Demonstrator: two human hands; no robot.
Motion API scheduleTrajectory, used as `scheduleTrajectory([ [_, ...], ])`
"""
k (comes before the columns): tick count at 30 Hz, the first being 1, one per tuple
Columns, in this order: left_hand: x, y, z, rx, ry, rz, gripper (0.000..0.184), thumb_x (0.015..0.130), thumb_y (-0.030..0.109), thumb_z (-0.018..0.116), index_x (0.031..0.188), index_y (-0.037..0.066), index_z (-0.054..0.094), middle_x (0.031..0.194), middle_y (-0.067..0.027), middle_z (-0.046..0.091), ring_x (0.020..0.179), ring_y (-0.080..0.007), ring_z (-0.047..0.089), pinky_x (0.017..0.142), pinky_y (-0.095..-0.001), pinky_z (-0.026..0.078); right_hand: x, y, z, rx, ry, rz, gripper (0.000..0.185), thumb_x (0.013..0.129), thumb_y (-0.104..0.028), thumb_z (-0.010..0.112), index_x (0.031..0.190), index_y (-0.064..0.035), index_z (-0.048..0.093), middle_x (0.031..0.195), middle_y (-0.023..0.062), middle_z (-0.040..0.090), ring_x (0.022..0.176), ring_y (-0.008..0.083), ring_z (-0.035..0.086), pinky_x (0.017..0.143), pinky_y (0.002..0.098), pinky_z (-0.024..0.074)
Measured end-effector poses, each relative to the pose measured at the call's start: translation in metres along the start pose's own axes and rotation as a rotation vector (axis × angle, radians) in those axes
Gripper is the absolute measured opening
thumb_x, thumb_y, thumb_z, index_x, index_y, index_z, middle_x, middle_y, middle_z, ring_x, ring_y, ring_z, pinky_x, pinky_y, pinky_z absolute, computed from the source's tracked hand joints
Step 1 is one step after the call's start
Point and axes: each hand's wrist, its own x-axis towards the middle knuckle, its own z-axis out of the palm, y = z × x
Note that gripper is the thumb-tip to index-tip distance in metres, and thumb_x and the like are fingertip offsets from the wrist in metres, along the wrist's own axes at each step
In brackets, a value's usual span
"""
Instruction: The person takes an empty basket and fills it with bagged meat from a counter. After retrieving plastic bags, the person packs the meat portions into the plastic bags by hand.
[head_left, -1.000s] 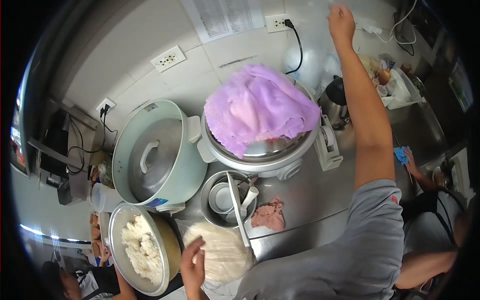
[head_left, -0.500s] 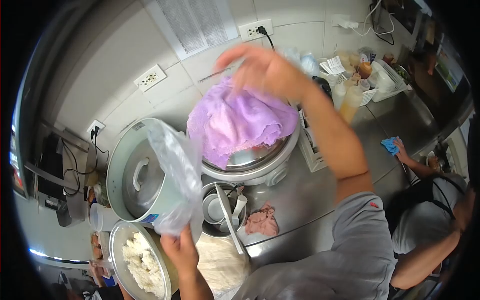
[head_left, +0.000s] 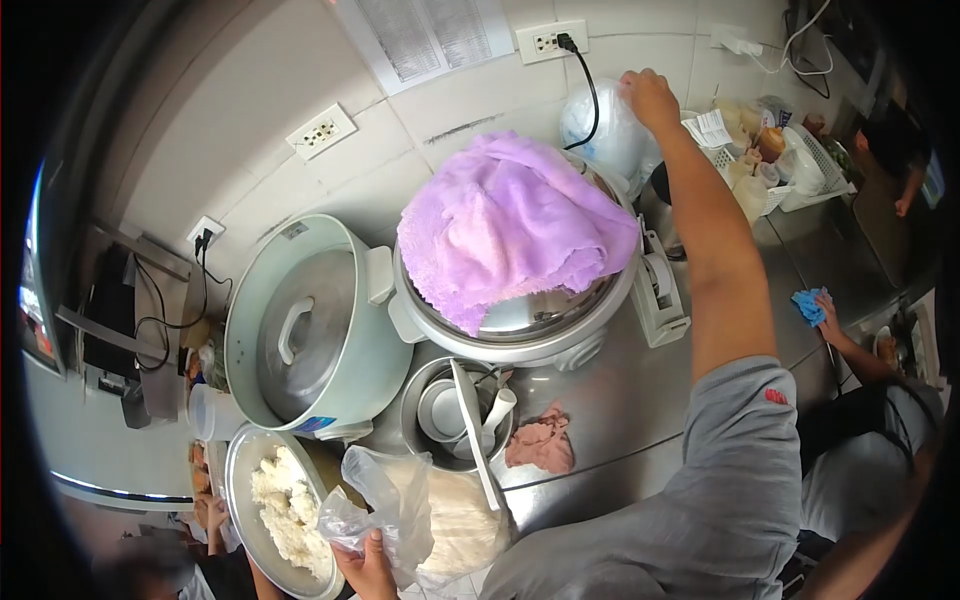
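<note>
Near the rice pot (head_left: 242, 500), a clear bag (head_left: 405, 510) was clamped in the left hand (head_left: 365, 572). The purple cloth (head_left: 515, 220) was draped over the cooker lid (head_left: 515, 320), probably to hold heat in. Tbh, the right hand's (head_left: 655, 102) grip at the plastic bundle (head_left: 598, 128) couldn't be told.

On the table (head_left: 630, 400), the pot (head_left: 375, 330) with a lid (head_left: 325, 325) in it stands left of the cooker (head_left: 480, 345). On the cooker lies the towel (head_left: 515, 220); behind the cooker, to the right, are plastic bags (head_left: 602, 127). Before the cooker is the bowl (head_left: 411, 415), with the rag (head_left: 542, 440) at its right.
</note>
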Motion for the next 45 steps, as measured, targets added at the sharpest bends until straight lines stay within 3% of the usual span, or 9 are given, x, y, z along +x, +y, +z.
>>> scheduleTrajectory([
  [13,0.01,0.018,-0.004,-0.311,-0.06,0.107,0.046,0.08,0.023,0.064,0.113,-0.003,0.045,0.1,-0.0071,0.056,0.086,-0.0135,0.052,0.077,-0.0244,0.04,0.033,-0.021,-0.035,0.217,0.34,0.182,0.021,0.085,-0.026,0.042,0.09,-0.0187,0.061,0.094,0.0087,0.06,0.088,0.0312,0.057,0.074,0.0436,0.0456],
  [16,0.01,0.045,0.008,-0.157,-0.024,0.167,0.032,0.081,0.016,0.062,0.103,-0.004,0.05,0.092,-0.007,0.058,0.081,-0.0122,0.052,0.073,-0.0238,0.04,0.052,-0.008,-0.036,0.445,-0.073,0.295,0.023,0.085,-0.027,0.042,0.089,-0.0176,0.062,0.094,0.0084,0.061,0.09,0.0304,0.056,0.075,0.0436,0.0451],
  [18,0.011,0.046,0.01,-0.165,-0.026,0.199,0.022,0.081,0.01,0.06,0.096,-0.005,0.053,0.087,-0.0076,0.058,0.078,-0.0119,0.051,0.071,-0.0242,0.04,0.059,-0.015,-0.055,0.463,0.283,0.094,0.023,0.082,-0.033,0.045,0.09,-0.0199,0.063,0.093,0.0094,0.061,0.094,0.0287,0.055,0.078,0.0425,0.0445],
  [22,0.009,0.048,0.013,-0.118,-0.117,0.179,0.02,0.08,0.01,0.061,0.092,-0.005,0.055,0.083,-0.0069,0.059,0.075,-0.0122,0.051,0.068,-0.0239,0.04,0.051,-0.014,-0.072,0.248,0.08,0.105,0.03,0.08,-0.039,0.048,0.096,-0.0182,0.062,0.096,0.0104,0.06,0.098,0.0287,0.054,0.082,0.0405,0.0434],
  [25,0.008,0.042,0.013,-0.11,-0.134,0.2,0.02,0.079,0.01,0.061,0.092,-0.005,0.055,0.083,-0.0069,0.059,0.076,-0.0129,0.052,0.068,-0.0243,0.04,0.048,-0.003,-0.036,0.172,0.434,0.173,0.037,0.08,-0.041,0.049,0.101,-0.0128,0.061,0.099,0.0121,0.06,0.101,0.0283,0.053,0.086,0.0369,0.0422],
  [31,-0.003,0.043,0.023,-0.176,-0.032,0.235,0.025,0.079,0.005,0.059,0.1,-0.005,0.052,0.093,-0.0098,0.057,0.086,-0.0162,0.053,0.079,-0.0277,0.04,0.041,0.008,-0.014,0.108,-0.18,0.022,0.035,0.082,-0.038,0.048,0.1,-0.0108,0.061,0.094,0.0106,0.062,0.088,0.0274,0.059,0.078,0.0349,0.0441],
  [36,0.001,0.036,0.004,-0.09,-0.218,0.262,0.032,0.082,0.0,0.053,0.113,-0.005,0.046,0.106,-0.0112,0.055,0.097,-0.0178,0.052,0.086,-0.0273,0.038,0.057,-0.024,-0.066,0.866,0.373,0.29,0.029,0.081,-0.03,0.047,0.083,-0.007,0.064,0.07,0.0062,0.063,0.067,0.023,0.061,0.071,0.0344,0.0461],
  [40,0.012,0.047,0.006,0.107,-0.239,0.369,0.029,0.079,-0.001,0.055,0.107,-0.006,0.05,0.105,-0.0135,0.056,0.096,-0.0194,0.052,0.085,-0.0297,0.039,0.047,-0.084,-0.123,0.867,0.608,-0.038,0.012,0.085,-0.01,0.045,0.082,-0.0002,0.051,0.065,0.0057,0.051,0.06,0.0117,0.048,0.054,0.0267,0.0395],
  [45,0.036,0.104,0.039,0.292,-0.108,0.872,0.025,0.069,0.002,0.06,0.093,-0.005,0.058,0.114,-0.0218,0.049,0.104,-0.0302,0.05,0.087,-0.036,0.038,-0.087,-0.219,-0.197,1.001,0.075,-0.487,0.017,0.081,-0.022,0.056,0.088,-0.0066,0.061,0.082,0.0018,0.062,0.068,0.0108,0.057,0.06,0.027,0.0453],
])
